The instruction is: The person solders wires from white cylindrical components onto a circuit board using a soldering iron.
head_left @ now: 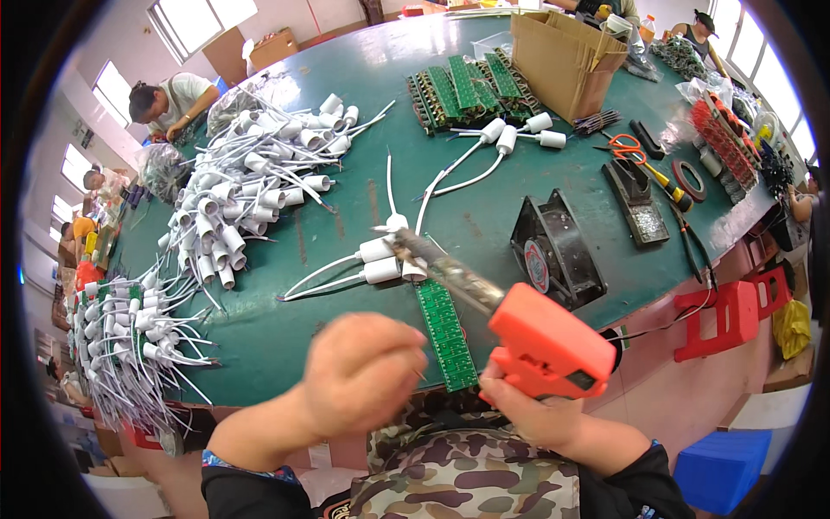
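My right hand (536,415) is wrapped round the grip of a red soldering gun (549,342), its long metal barrel pointing up and left. The tip hangs over a few white lamp sockets with wire leads (378,261) that lie on the green table (346,294). Beneath the barrel, a narrow green circuit board (445,342) reaches toward the table's front edge, its far end partly hidden by a socket. To the left of the board, my left hand (359,372) is closed in a pinch. It is blurred, and what its fingertips hold, if anything, cannot be made out.
White sockets form a large pile (233,195) and a nearer bundle (138,333) at left. A black fan (562,251) stands at right, near orange scissors (627,149) and pliers (689,242). Behind are stacked circuit boards (462,91) and a cardboard box (562,65). Other people sit around the table.
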A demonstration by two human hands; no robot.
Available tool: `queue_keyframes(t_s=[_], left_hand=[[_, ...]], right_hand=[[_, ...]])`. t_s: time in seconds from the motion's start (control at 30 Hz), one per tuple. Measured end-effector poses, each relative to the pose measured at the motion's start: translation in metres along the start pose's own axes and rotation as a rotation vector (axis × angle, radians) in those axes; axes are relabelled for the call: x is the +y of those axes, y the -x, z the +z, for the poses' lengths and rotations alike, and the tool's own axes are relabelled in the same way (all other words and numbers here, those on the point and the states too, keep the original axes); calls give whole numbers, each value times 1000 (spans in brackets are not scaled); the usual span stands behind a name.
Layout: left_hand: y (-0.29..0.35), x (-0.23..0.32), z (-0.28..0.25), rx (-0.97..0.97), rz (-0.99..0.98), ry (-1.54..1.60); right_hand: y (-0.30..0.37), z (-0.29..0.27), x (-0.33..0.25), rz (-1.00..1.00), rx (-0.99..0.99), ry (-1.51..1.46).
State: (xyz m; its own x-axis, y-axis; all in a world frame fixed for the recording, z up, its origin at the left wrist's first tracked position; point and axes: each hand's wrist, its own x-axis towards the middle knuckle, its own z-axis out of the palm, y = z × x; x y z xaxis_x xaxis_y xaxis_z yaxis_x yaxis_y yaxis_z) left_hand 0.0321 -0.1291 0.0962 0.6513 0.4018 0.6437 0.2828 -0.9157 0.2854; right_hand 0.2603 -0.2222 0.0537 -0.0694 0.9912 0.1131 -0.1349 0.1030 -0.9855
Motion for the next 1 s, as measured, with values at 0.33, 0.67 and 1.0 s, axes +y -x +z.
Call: queue_keyframes(t_s=[0.33,0.67,1.0], left_hand=[[31,-68,43,-21,-166,-83],[37,-74,62,-23,-179,-80],[36,-74,63,-39,-145,-90]], right_hand=[[38,-42,7,2,-104,47],[32,-49,29,-34,-29,193],[32,-53,45,-99,-49,392]])
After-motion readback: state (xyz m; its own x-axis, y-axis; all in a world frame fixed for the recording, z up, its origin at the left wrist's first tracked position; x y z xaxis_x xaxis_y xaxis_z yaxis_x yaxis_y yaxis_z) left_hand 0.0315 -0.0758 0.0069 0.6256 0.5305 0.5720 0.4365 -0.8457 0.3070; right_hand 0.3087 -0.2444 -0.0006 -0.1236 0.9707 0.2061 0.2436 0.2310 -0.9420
